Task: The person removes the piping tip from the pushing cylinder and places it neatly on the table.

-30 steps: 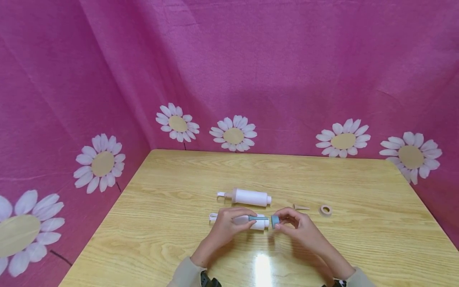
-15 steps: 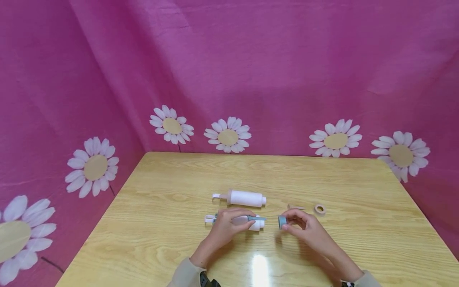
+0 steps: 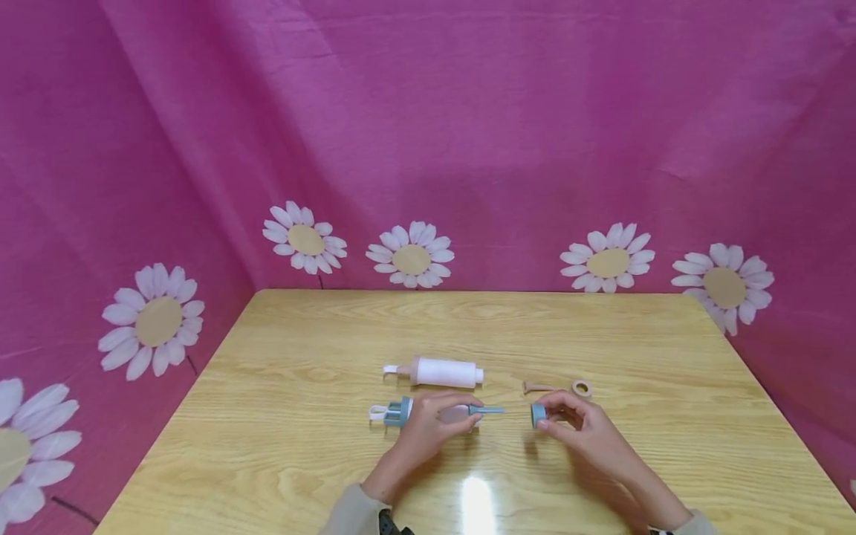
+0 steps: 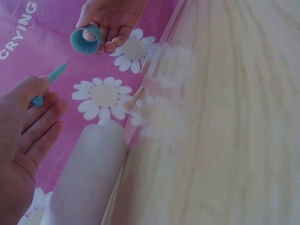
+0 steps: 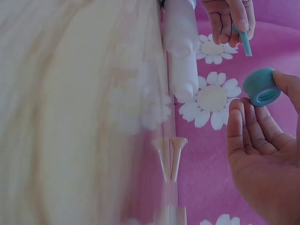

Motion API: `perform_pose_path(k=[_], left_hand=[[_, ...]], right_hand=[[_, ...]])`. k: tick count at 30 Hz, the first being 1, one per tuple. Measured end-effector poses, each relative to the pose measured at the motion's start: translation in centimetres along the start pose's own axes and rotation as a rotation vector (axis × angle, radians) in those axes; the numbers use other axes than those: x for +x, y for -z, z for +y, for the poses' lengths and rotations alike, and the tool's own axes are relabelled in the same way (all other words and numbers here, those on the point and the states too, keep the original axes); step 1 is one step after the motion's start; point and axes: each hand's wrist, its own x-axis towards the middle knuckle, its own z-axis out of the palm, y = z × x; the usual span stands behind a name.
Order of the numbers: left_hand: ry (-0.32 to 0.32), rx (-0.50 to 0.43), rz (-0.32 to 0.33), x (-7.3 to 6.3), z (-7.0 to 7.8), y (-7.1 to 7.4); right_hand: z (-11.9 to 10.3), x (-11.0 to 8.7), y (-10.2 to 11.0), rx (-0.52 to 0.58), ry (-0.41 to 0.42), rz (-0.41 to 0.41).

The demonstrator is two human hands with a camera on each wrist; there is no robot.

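Observation:
In the head view my left hand (image 3: 431,422) pinches a slim teal nozzle (image 3: 487,409) between thumb and fingertips, its narrow end pointing right. Facing it across a small gap, my right hand (image 3: 591,432) holds a teal ring-shaped cap (image 3: 538,416) by its edge. The left wrist view shows the hollow inside of this cap (image 4: 85,41). Beneath my left hand lies a white bottle with a teal frame-like end (image 3: 397,412), its middle covered by the hand. The nozzle's wider end (image 4: 37,101) shows below my left thumb.
Behind the hands lies a second white bottle (image 3: 446,372) with a pinkish-beige end and a white loop. To its right are a beige nozzle (image 3: 535,387) and a beige ring (image 3: 582,388). A pink daisy-print cloth (image 3: 495,148) hangs behind the wooden table (image 3: 321,334).
My right hand has drawn the teal cap rightward, away from the nozzle. My left hand has shifted right over the bottle, uncovering its teal end. The head view has turned slightly.

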Motion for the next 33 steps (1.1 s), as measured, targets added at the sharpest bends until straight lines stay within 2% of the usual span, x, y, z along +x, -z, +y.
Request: perform_pose_path(k=[8,18,25,33], left_hand=[[-0.014,-0.044,0.002,0.7,0.1,-1.8],[-0.098,-0.050,-0.003,1.9,0.4,-4.4],[-0.089,-0.062,-0.040,2.4,0.5,-5.7],[-0.070,-0.074,-0.065,2.9,0.8,-6.5]], right_hand=[[0.2,-1.0,1.9,-0.061,-0.098,0.027],[0.3,-2.5,3.9,-0.098,-0.087,0.090],[1.0,-3.2,5.0,-0.153,-0.126,0.134],[1.5,-3.7,6.2,-0.229,-0.187,0.154]])
